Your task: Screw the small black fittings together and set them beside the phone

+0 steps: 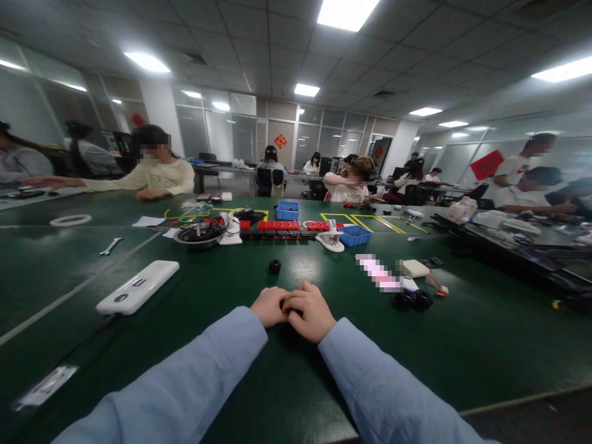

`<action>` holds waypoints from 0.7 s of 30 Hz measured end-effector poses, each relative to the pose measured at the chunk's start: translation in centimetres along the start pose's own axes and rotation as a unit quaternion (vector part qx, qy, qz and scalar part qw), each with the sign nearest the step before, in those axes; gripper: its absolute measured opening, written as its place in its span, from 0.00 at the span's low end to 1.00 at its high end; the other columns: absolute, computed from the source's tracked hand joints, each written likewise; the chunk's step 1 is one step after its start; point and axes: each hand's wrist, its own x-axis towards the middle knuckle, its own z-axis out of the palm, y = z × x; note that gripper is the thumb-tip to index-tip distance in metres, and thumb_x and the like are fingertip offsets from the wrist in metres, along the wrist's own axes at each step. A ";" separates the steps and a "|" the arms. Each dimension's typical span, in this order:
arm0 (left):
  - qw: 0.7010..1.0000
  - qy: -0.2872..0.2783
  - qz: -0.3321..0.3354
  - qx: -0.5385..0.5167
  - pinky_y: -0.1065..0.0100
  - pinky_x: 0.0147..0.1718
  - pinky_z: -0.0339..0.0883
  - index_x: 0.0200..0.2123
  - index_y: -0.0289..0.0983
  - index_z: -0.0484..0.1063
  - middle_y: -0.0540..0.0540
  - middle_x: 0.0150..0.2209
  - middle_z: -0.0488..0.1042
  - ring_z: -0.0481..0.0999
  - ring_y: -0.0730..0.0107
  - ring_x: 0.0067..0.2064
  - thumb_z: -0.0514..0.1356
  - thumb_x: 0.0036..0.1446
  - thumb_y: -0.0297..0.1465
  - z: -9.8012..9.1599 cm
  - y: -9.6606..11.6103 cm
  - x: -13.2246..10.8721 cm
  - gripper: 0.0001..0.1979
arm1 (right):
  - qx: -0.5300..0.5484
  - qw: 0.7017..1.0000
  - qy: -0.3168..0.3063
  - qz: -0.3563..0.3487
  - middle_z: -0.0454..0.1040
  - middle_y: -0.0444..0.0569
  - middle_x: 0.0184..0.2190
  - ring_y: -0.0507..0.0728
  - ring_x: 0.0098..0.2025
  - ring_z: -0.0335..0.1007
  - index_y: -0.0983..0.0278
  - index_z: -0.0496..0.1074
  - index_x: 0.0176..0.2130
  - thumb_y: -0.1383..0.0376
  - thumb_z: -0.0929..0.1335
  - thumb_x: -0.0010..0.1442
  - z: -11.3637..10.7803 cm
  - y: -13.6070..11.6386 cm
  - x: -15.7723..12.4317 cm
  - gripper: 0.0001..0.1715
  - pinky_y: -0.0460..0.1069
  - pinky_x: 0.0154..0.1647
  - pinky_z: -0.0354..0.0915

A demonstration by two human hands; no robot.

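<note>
My left hand (pixel 270 306) and my right hand (pixel 309 311) meet over the green table (pixel 208 345), in the middle of the view. The right hand's bent fingers lie over the left hand's fingers, which are mostly hidden. A bit of something dark shows between the hands, too small to make out. Just beyond them a small black round part (pixel 274 266) rests on the table. To the left lies a white oblong device (pixel 139 287) with a cable. On the right are a phone (pixel 379 273), a cream-coloured box (pixel 414 268) and black round parts (pixel 413 300).
Farther back are a metal bowl (pixel 200 235) of dark parts, a row of red parts (pixel 279 226), blue baskets (pixel 354 235) and a white clamp (pixel 331 237). A wrench (pixel 111 246) lies left. Black frames (pixel 499 246) line the right. Several people sit around.
</note>
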 end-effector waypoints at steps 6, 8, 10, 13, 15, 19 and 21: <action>1.000 0.023 0.006 -0.016 0.61 0.42 0.63 0.32 0.35 0.71 0.47 0.34 0.72 0.70 0.65 0.39 0.59 0.55 0.37 0.1 -0.1 0.0 0.11 | 0.007 1.000 0.011 -0.009 0.76 0.43 0.36 0.56 0.36 0.59 0.60 0.75 0.37 0.71 0.62 0.52 -0.6 -0.3 -0.2 0.15 0.51 0.41 0.56; 0.999 0.037 0.008 -0.025 0.64 0.40 0.61 0.31 0.37 0.72 0.48 0.33 0.72 0.70 0.64 0.38 0.61 0.51 0.38 0.0 0.0 -0.1 0.10 | 0.005 0.999 0.032 0.005 0.76 0.44 0.37 0.56 0.38 0.60 0.61 0.74 0.41 0.69 0.63 0.54 -1.1 -0.4 -0.3 0.15 0.51 0.43 0.56; 0.998 0.050 0.006 -0.035 0.67 0.37 0.61 0.31 0.38 0.72 0.49 0.32 0.73 0.71 0.64 0.37 0.62 0.48 0.40 -0.1 0.1 -0.2 0.11 | -0.004 0.998 0.059 0.034 0.76 0.46 0.38 0.56 0.39 0.61 0.63 0.72 0.44 0.66 0.64 0.55 -1.4 -0.3 -0.2 0.16 0.51 0.44 0.57; 0.997 0.062 -0.003 -0.042 0.69 0.33 0.60 0.30 0.38 0.72 0.49 0.30 0.72 0.70 0.64 0.35 0.62 0.46 0.43 -0.2 0.2 -0.2 0.14 | -0.024 0.994 0.077 0.079 0.75 0.49 0.39 0.57 0.41 0.62 0.65 0.69 0.48 0.62 0.66 0.56 -1.7 0.1 -0.2 0.20 0.52 0.44 0.58; 0.997 0.066 -0.005 -0.041 0.69 0.32 0.59 0.28 0.37 0.71 0.49 0.29 0.72 0.70 0.65 0.34 0.62 0.46 0.45 -0.2 0.2 -0.2 0.16 | -0.037 0.992 0.073 0.100 0.74 0.51 0.40 0.58 0.42 0.62 0.66 0.68 0.49 0.59 0.67 0.55 -1.7 0.4 -0.2 0.23 0.52 0.45 0.57; 0.997 0.067 0.001 -0.040 0.69 0.31 0.57 0.25 0.37 0.69 0.50 0.27 0.70 0.69 0.66 0.33 0.61 0.46 0.46 -0.3 0.2 -0.2 0.17 | -0.060 0.989 0.054 0.124 0.74 0.51 0.41 0.60 0.43 0.62 0.66 0.70 0.47 0.55 0.69 0.53 -1.9 0.8 -0.2 0.25 0.53 0.44 0.57; 0.997 0.067 0.006 -0.042 0.69 0.31 0.57 0.24 0.37 0.69 0.50 0.27 0.70 0.69 0.66 0.32 0.61 0.46 0.47 -0.4 0.2 -0.2 0.18 | -0.067 0.988 0.046 0.128 0.74 0.50 0.41 0.60 0.43 0.62 0.65 0.71 0.46 0.54 0.69 0.53 -2.0 0.8 -0.3 0.24 0.52 0.43 0.56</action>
